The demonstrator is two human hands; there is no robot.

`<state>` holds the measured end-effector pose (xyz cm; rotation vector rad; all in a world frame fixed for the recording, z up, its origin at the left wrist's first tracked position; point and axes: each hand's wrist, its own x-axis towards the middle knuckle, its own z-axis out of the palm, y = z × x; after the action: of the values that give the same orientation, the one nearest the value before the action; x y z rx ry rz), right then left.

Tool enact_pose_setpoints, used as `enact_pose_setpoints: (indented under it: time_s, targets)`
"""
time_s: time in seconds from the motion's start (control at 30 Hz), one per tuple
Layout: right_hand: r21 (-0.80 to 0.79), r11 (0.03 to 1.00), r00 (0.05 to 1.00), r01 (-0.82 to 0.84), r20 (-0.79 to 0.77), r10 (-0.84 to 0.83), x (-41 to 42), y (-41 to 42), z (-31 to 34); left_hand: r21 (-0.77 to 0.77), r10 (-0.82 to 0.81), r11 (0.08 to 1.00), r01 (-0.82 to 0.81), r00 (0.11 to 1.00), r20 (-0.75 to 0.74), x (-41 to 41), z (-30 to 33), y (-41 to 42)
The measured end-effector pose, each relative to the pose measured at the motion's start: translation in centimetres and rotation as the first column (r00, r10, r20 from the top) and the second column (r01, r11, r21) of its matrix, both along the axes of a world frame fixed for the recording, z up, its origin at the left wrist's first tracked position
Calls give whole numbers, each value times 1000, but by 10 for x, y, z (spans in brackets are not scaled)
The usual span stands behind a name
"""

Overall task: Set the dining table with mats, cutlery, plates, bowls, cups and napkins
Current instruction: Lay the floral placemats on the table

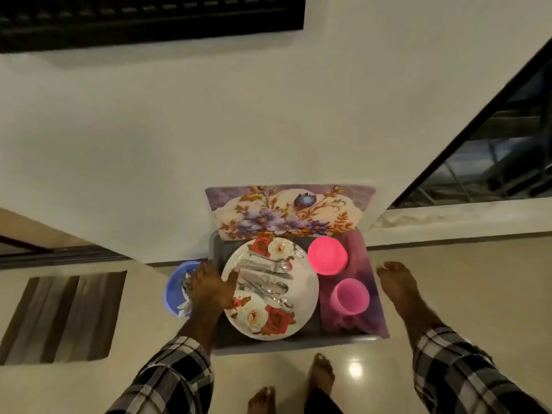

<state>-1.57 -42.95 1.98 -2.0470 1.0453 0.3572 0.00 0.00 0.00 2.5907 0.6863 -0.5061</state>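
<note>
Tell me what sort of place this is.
Probably a home interior, near a stairway: glossy tiled floor, striped rug, slanted dark railing. The person is barefoot, left hand on a tray of tableware.

A grey rectangular tray [219,339] is seen held above the pale glossy tiled floor [388,383]. On the tray a round white plate printed with red and white roses [301,297] is carried, and a pile of steel cutlery [265,279] is laid across it. Beside the plate, to the right, a bright pink plastic cup [327,255] and a paler pink plastic cup [350,296] are set on purple floral mats [370,300], whose far part [289,210] is stood up at the tray's far edge. On the floor a brown striped rug [64,318] is laid at the left.
</note>
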Motion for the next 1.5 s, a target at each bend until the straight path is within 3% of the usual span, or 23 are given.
enact_pose_setpoints:
  time_s: [0.1,0.27,0.4,0.57,0.7,0.8,0.9,1.07,1.27,1.5]
  targets:
    - [105,993,998,48,-39,-44,23,-8,-30,-6,269,962,-271,958,-100,6,-33,8]
    - [150,982,982,-118,-131,138,36,-30,-124,-242,418,869,-432,902,-109,3,-58,8]
    - [-3,935,931,-354,-90,353,32,-4,-94,-237,557,792,-563,825,-97,5,-82,23]
    - [-30,943,943,-331,-15,331,13,-10,-84,-248,601,765,-594,797,-52,6,-49,8]
    - [-2,969,969,-246,32,246,-26,-15,-49,-260,476,848,-462,879,-10,4,-6,-3]
    - [-37,985,986,-167,26,168,-61,-15,-8,-216,212,953,-213,977,-25,-2,37,-10]
    - [-93,991,995,-99,3,99,-107,-17,26,-209,74,975,-81,996,-45,-1,74,-19]
    - [-126,976,982,179,83,-169,-204,-7,93,-132,-151,982,137,983,-103,13,118,-66]
    - [-141,846,855,514,156,-494,-352,7,152,-183,-439,888,421,895,-72,-11,176,-141]
    - [-258,581,632,772,216,-744,-529,42,216,-240,-752,635,734,659,23,-117,243,-254]
